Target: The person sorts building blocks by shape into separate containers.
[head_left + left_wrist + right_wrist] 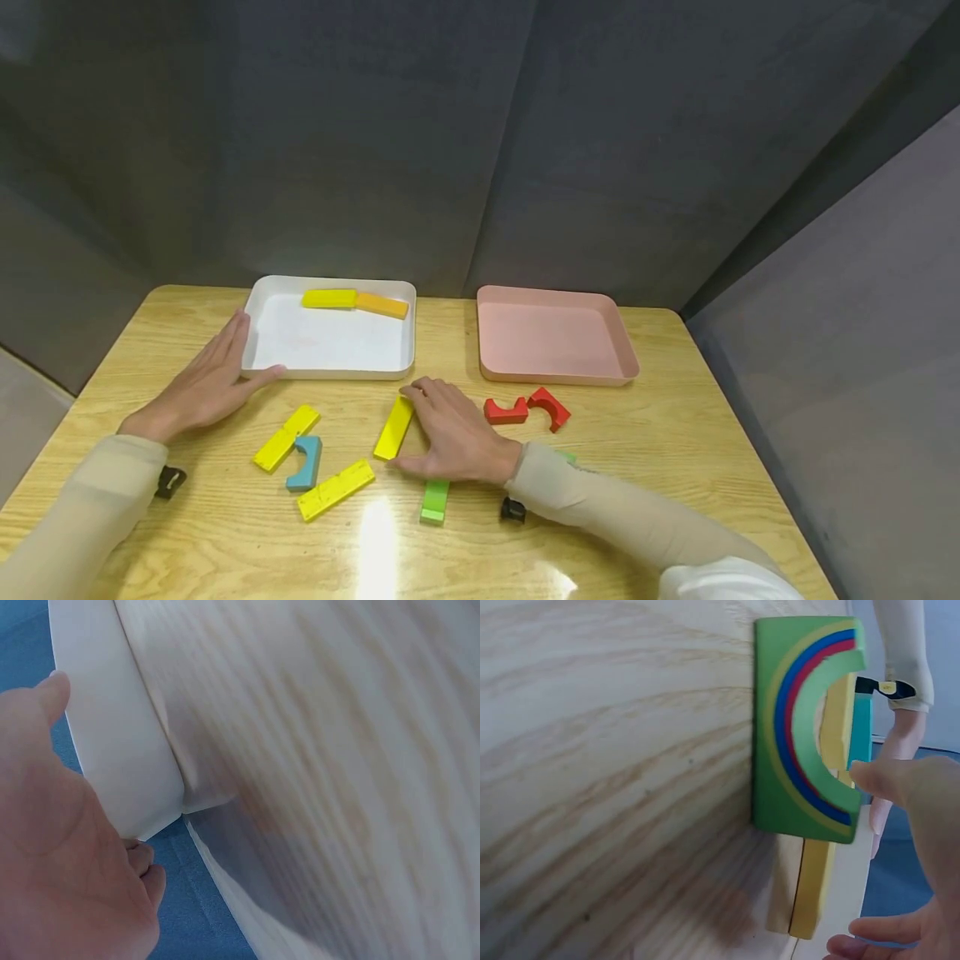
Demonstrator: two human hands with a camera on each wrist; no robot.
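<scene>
My left hand point(206, 379) lies at the near left corner of a white tray point(322, 373), fingers straight along its left side and thumb on the front rim. In the left wrist view the thumb touches the tray's pale wall point(112, 712). My right hand point(461, 433) reaches over the table with fingers spread around a yellow block point(393, 429), fingertips by its far end and thumb by its near end. Contact with it is hard to tell. Under that hand stands a green arch block point(771, 735) with rainbow stripes, partly hidden in the head view.
Inside the white tray lie a yellow block point(328, 298) and an orange block point(382, 305). A pink tray point(558, 377) stands to its right. Yellow blocks point(336, 490), a blue arch block point(306, 467) and red arch blocks point(506, 412) lie nearer. The right sleeve partly hides a green piece point(567, 456).
</scene>
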